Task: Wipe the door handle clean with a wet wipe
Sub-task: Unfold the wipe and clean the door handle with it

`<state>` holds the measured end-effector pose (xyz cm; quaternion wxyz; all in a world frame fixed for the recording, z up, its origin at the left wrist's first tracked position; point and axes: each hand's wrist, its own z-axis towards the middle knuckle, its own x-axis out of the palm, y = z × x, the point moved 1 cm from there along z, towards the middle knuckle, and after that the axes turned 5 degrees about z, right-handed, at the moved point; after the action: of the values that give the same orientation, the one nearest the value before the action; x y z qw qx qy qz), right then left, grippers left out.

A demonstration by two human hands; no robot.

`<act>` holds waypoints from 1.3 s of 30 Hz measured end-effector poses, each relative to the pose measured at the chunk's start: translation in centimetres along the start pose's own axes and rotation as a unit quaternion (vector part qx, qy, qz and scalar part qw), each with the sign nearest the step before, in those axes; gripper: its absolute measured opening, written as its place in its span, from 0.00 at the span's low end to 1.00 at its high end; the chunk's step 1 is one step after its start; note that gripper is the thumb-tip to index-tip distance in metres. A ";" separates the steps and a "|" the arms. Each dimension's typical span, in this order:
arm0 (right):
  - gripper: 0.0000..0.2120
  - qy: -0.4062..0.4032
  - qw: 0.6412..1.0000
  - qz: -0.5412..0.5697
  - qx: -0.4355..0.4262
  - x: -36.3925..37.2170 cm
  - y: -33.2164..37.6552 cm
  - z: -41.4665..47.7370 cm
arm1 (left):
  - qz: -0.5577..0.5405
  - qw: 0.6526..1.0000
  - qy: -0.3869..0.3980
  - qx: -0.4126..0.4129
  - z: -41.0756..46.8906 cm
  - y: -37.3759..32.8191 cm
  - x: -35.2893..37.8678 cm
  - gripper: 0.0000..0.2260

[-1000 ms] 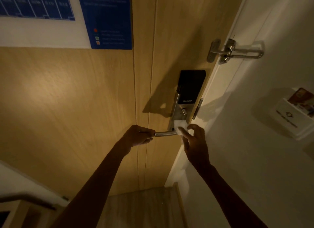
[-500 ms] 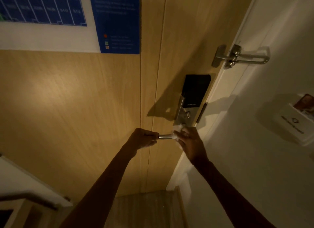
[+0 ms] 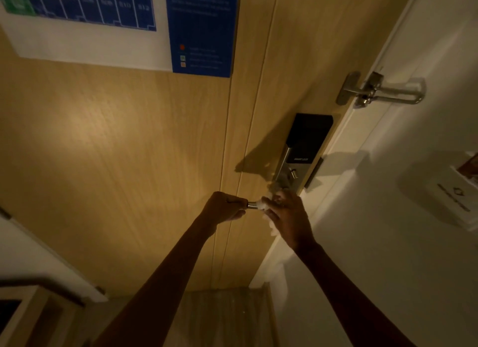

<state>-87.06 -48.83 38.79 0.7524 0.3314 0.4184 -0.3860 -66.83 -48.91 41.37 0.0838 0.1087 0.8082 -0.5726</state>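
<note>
The door handle (image 3: 252, 205) is sticking out at the 9 o'clock side of the lock plate (image 3: 297, 165); it is looking hard, smooth and slippery. The wet wipe (image 3: 261, 206), soft and floppy, is bunching around it. The right hand (image 3: 287, 217) is closing its grip on the wipe, and the left hand (image 3: 225, 207) is closing its grip on the handle's free end.

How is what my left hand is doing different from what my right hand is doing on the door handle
The left hand is closed bare around the free end of the door handle, while the right hand presses a white wet wipe around the handle nearer the lock plate. The left hand sits farther from the door edge; the right hand sits close to it. Only a short piece of metal shows between them. Both hands grip the same lever.
</note>
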 end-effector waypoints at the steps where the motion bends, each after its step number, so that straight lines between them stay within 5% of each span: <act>1: 0.15 -0.008 1.000 0.001 0.021 -0.5 -1.1 -0.5 | 0.003 1.000 0.002 0.000 0.0 0.0 0.0 0.07; 5: 0.14 -0.044 0.996 0.038 0.070 -0.5 -2.1 -1.4 | -0.032 0.999 0.011 0.005 0.2 -0.2 0.3 0.09; 10: 0.13 0.019 0.999 0.027 -0.026 0.3 0.9 0.8 | -0.085 0.994 -0.001 -0.064 0.1 -1.0 0.5 0.13; 15: 0.15 -0.025 0.998 0.015 0.056 -0.4 -2.2 -1.2 | -0.116 0.992 0.007 -0.052 -1.1 -0.8 0.5 0.18; 21: 0.10 -0.010 1.000 -0.009 -0.024 0.5 1.2 1.5 | -0.089 0.995 0.003 -0.047 -1.1 -1.1 -0.1 0.20; 39: 0.10 -0.021 0.999 -0.024 0.037 0.2 -0.5 -0.5 | -0.059 0.997 -0.012 -0.042 -1.3 -0.7 0.6 0.24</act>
<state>-87.62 -48.70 38.25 0.7389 0.3402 0.3958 -0.4262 -67.60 -47.89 42.30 0.0646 0.0502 0.8356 -0.5432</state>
